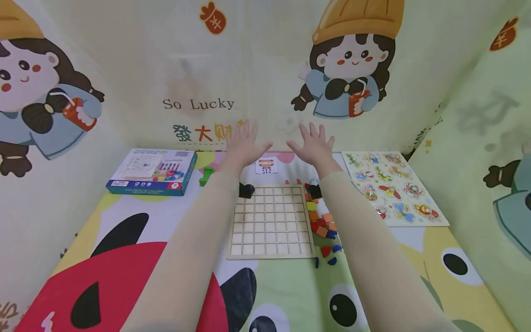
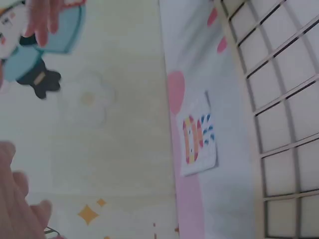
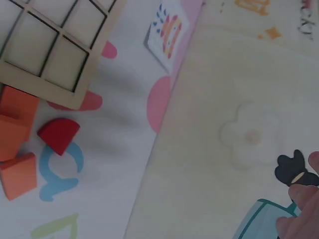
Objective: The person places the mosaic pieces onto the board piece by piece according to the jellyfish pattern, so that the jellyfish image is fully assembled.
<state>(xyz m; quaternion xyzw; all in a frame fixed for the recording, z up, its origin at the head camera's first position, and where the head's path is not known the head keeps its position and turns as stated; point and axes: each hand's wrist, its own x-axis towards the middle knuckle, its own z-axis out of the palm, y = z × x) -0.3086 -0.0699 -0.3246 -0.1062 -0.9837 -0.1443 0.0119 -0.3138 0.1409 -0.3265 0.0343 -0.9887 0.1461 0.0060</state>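
Both hands are raised over the far side of the table with fingers spread, and neither holds anything. My left hand (image 1: 242,146) is held out beyond the far left corner of a wooden grid board (image 1: 271,226). My right hand (image 1: 313,146) hovers beyond the board's far right corner. The board lies flat, its square cells bare. Between the hands, against the back, sits a small card (image 1: 266,166) with a striped coloured figure. Along the board's right edge lie loose coloured blocks (image 1: 319,225), orange, red, yellow and blue; the right forearm hides some of them.
A boxed set (image 1: 152,173) lies at the back left, with a green piece (image 1: 206,175) beside it. At the right rests a white sheet of animal pictures (image 1: 392,186). A printed curtain (image 1: 257,69) rises right behind the table. Red and blue pieces (image 1: 326,251) lie near the board's front right corner.
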